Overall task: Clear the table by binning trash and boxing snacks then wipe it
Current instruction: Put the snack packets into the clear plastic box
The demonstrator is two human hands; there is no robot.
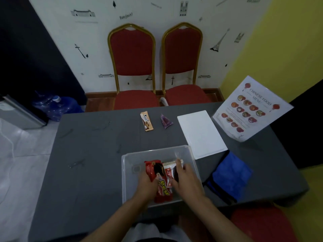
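Observation:
A clear plastic box stands on the grey table near its front edge. Inside it lie a red snack pack, a white-and-red pie pack and a red pack with yellow letters. Both my hands are in the box. My left hand grips the red snack pack. My right hand rests on the pie pack with fingers curled over it. Further back on the table lie a brown biscuit pack and a small purple wrapper.
The box's white lid lies flat to the right of the box. A blue cloth sits at the front right. A laminated menu sheet leans at the right. Two red chairs stand behind the table; water bottles are on the floor, left.

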